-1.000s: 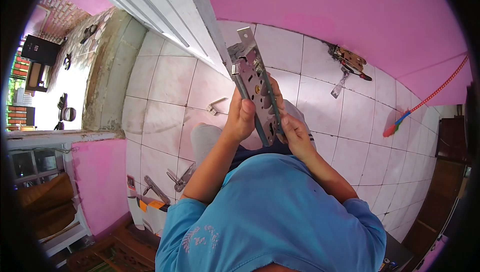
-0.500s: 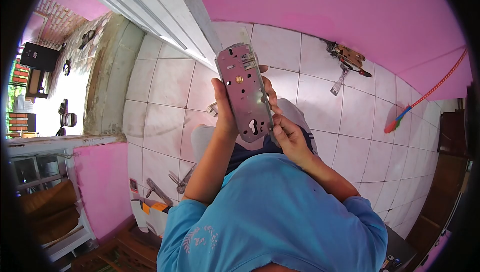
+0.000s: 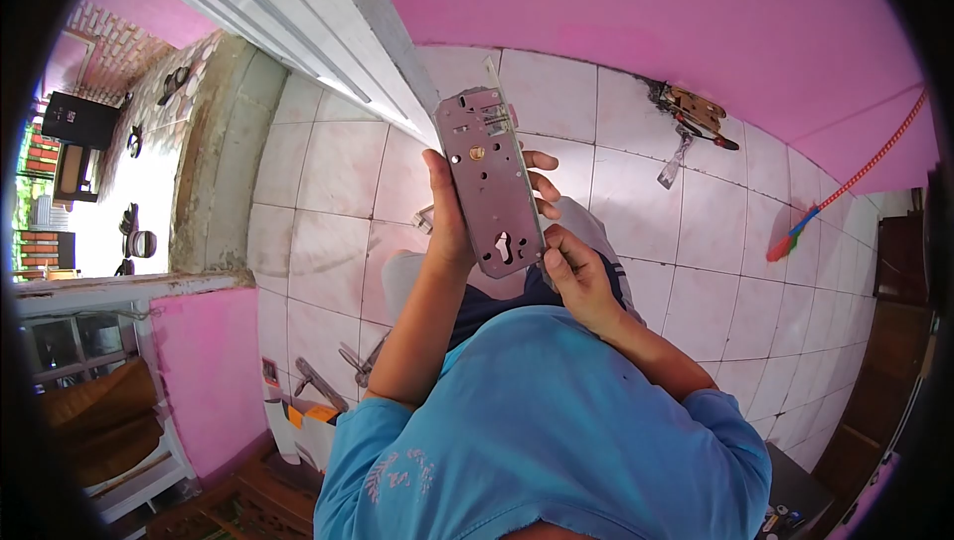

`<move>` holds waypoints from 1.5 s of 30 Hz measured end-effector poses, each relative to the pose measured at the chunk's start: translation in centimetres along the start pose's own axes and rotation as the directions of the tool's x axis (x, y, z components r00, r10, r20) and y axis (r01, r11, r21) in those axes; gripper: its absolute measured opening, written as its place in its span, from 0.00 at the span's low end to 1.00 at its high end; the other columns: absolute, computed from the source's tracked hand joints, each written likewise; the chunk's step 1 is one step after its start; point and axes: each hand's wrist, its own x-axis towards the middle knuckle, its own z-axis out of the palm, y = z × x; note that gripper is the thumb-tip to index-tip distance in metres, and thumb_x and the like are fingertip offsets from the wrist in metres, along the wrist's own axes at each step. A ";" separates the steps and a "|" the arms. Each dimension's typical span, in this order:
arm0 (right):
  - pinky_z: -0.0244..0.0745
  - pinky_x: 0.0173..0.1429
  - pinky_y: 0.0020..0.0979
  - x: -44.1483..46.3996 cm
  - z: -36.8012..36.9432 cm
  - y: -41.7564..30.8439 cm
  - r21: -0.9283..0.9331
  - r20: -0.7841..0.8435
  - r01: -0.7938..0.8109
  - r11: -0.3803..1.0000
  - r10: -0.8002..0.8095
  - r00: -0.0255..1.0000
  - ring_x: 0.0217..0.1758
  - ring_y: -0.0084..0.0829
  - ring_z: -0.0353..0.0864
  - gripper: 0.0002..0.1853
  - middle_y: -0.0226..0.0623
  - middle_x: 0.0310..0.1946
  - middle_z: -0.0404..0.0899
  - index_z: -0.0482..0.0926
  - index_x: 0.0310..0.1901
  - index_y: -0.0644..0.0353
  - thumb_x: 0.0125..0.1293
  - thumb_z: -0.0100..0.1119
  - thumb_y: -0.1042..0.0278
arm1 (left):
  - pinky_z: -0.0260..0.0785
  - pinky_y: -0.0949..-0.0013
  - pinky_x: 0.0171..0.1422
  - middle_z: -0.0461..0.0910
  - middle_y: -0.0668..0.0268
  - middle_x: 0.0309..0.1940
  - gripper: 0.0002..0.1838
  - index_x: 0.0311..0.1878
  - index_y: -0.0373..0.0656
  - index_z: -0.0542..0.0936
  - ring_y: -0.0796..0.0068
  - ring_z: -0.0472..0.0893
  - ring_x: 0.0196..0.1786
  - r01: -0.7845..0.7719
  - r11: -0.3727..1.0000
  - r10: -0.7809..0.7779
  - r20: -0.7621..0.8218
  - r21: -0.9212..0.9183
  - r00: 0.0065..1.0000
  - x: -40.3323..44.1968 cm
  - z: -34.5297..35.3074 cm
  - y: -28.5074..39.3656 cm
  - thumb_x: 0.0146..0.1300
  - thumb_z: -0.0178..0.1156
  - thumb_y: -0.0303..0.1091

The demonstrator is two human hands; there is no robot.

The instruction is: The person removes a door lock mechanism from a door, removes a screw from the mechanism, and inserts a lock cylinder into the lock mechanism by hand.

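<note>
Tiled floor (image 3: 646, 217) behind, I have left hand (image 3: 450, 227) clasping, right hand (image 3: 579, 277) pinching, a mortise lock case (image 3: 489, 197) mid-frame.

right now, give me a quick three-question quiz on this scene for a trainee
1. Multiple choice: the left hand holds the metal lock case. Past which edge, as pictured, do its fingers show? A) top B) right C) bottom
2. True or false: the right hand is nearer the case's bottom end, as pictured, than its top end.
3. Fill in: the large wall at the picture's upper right is painted ____.

Key: 1. B; 2. True; 3. pink.
</note>
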 end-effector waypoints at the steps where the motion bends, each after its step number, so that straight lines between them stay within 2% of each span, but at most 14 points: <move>1: 0.59 0.35 0.19 0.0 0.0 0.0 0.000 0.000 0.001 1.000 -0.001 1.000 0.31 0.13 0.62 0.12 0.22 0.32 0.66 0.70 0.40 0.59 0.77 0.52 0.59 | 0.83 0.55 0.41 0.77 0.48 0.48 0.57 0.69 0.39 0.63 0.59 0.82 0.43 -0.006 1.000 0.006 0.002 -0.008 1.000 0.1 -0.2 -0.1 0.57 0.33 0.85; 6: 0.59 0.36 0.19 0.0 -0.1 0.1 0.019 -0.023 -0.022 1.000 0.022 0.999 0.31 0.13 0.62 0.12 0.22 0.31 0.66 0.71 0.40 0.59 0.77 0.52 0.59 | 0.83 0.54 0.40 0.76 0.48 0.48 0.54 0.70 0.42 0.62 0.57 0.83 0.47 -0.001 0.999 0.000 -0.012 -0.035 1.000 -0.2 -0.4 -0.2 0.59 0.32 0.84; 9: 0.59 0.36 0.19 0.2 -0.1 0.1 0.047 -0.032 -0.016 0.999 0.018 0.999 0.32 0.13 0.62 0.13 0.21 0.31 0.66 0.71 0.40 0.59 0.77 0.53 0.58 | 0.83 0.55 0.40 0.77 0.50 0.46 0.53 0.69 0.43 0.63 0.57 0.84 0.45 0.032 0.999 -0.032 -0.024 -0.009 0.999 -0.4 -0.2 0.0 0.61 0.29 0.83; 12: 0.59 0.37 0.19 0.2 -0.3 0.2 0.009 -0.040 -0.013 1.000 0.013 0.999 0.32 0.13 0.62 0.13 0.21 0.30 0.66 0.71 0.40 0.59 0.77 0.53 0.57 | 0.83 0.51 0.38 0.78 0.54 0.42 0.53 0.65 0.42 0.67 0.60 0.83 0.39 0.037 0.999 -0.036 -0.077 0.018 0.996 -0.3 -0.1 -0.1 0.59 0.30 0.84; 15: 0.59 0.37 0.19 0.2 -0.2 0.2 0.008 -0.055 -0.020 1.000 0.020 0.998 0.32 0.13 0.62 0.13 0.21 0.31 0.66 0.71 0.40 0.59 0.77 0.53 0.57 | 0.83 0.52 0.38 0.78 0.54 0.41 0.52 0.65 0.43 0.66 0.60 0.83 0.37 0.044 0.999 -0.044 -0.090 -0.009 0.995 -0.4 -0.4 -0.4 0.60 0.30 0.83; 17: 0.59 0.37 0.19 0.2 -0.3 0.3 0.013 -0.053 -0.013 1.000 0.014 0.998 0.32 0.13 0.62 0.13 0.21 0.30 0.66 0.72 0.40 0.59 0.77 0.53 0.58 | 0.81 0.58 0.41 0.78 0.54 0.43 0.51 0.67 0.44 0.64 0.60 0.85 0.39 0.045 0.996 -0.047 -0.030 -0.078 0.998 -0.5 -0.8 -0.6 0.62 0.25 0.82; 21: 0.60 0.37 0.19 0.2 -0.3 0.1 -0.049 -0.059 -0.038 0.998 0.036 0.998 0.32 0.14 0.62 0.13 0.21 0.29 0.66 0.72 0.38 0.60 0.78 0.52 0.59 | 0.81 0.59 0.41 0.78 0.55 0.42 0.51 0.67 0.44 0.65 0.60 0.85 0.38 0.033 0.999 -0.035 -0.036 -0.038 0.999 -0.6 -1.2 -0.7 0.62 0.25 0.82; 23: 0.60 0.37 0.20 0.1 -0.4 0.0 -0.077 -0.065 -0.030 0.997 0.025 0.998 0.32 0.14 0.63 0.13 0.21 0.29 0.66 0.72 0.37 0.60 0.77 0.52 0.60 | 0.82 0.56 0.40 0.78 0.55 0.42 0.51 0.64 0.44 0.67 0.59 0.84 0.38 0.081 0.992 -0.091 -0.102 -0.094 0.991 -0.7 -1.4 -1.0 0.62 0.26 0.82; 29: 0.61 0.35 0.21 0.6 -0.3 0.5 -0.054 -0.052 -0.016 0.998 0.013 0.999 0.31 0.14 0.63 0.14 0.22 0.27 0.67 0.73 0.37 0.60 0.77 0.52 0.58 | 0.82 0.49 0.39 0.77 0.55 0.41 0.49 0.58 0.43 0.71 0.57 0.84 0.39 0.090 0.984 -0.105 -0.098 -0.151 0.990 -0.6 -1.5 -0.7 0.63 0.27 0.82; 32: 0.61 0.34 0.21 0.7 -0.2 0.1 -0.067 -0.035 -0.025 0.997 0.023 0.999 0.30 0.14 0.63 0.15 0.21 0.26 0.66 0.72 0.37 0.59 0.78 0.52 0.57 | 0.81 0.53 0.37 0.76 0.56 0.40 0.49 0.64 0.44 0.67 0.59 0.83 0.37 0.074 0.992 -0.083 -0.092 -0.100 0.992 -0.7 -0.8 -0.2 0.64 0.26 0.81; 39: 0.61 0.34 0.21 0.7 0.1 -0.7 -0.090 -0.027 -0.050 0.995 0.047 0.999 0.29 0.14 0.64 0.15 0.22 0.26 0.67 0.72 0.36 0.59 0.78 0.51 0.56 | 0.81 0.53 0.36 0.77 0.56 0.40 0.48 0.65 0.45 0.67 0.59 0.83 0.37 0.055 0.995 -0.064 -0.110 -0.088 0.992 -0.9 -0.6 0.1 0.65 0.27 0.79; 41: 0.61 0.34 0.21 0.4 0.4 -1.0 -0.124 -0.040 -0.076 0.989 0.072 0.997 0.29 0.14 0.64 0.15 0.22 0.26 0.67 0.72 0.36 0.59 0.78 0.51 0.57 | 0.81 0.54 0.36 0.77 0.56 0.40 0.47 0.65 0.45 0.67 0.59 0.83 0.37 0.066 0.988 -0.081 -0.108 -0.138 0.991 -1.1 -0.8 0.2 0.65 0.28 0.79; 43: 0.61 0.34 0.21 0.7 0.7 -1.3 -0.129 0.000 -0.008 0.992 0.008 1.000 0.29 0.14 0.65 0.15 0.22 0.27 0.68 0.72 0.36 0.59 0.78 0.50 0.57 | 0.82 0.54 0.35 0.78 0.55 0.40 0.47 0.65 0.42 0.67 0.59 0.83 0.36 0.053 0.978 -0.069 -0.074 -0.203 0.995 -1.3 -0.7 0.6 0.66 0.30 0.78; 45: 0.61 0.35 0.21 0.8 1.5 -2.2 -0.117 0.012 -0.048 0.992 0.049 0.999 0.30 0.14 0.65 0.14 0.22 0.27 0.68 0.72 0.36 0.59 0.78 0.50 0.58 | 0.81 0.55 0.34 0.78 0.55 0.39 0.48 0.65 0.41 0.67 0.59 0.83 0.35 0.031 0.971 -0.048 -0.066 -0.237 0.997 -1.6 -0.6 1.2 0.66 0.30 0.78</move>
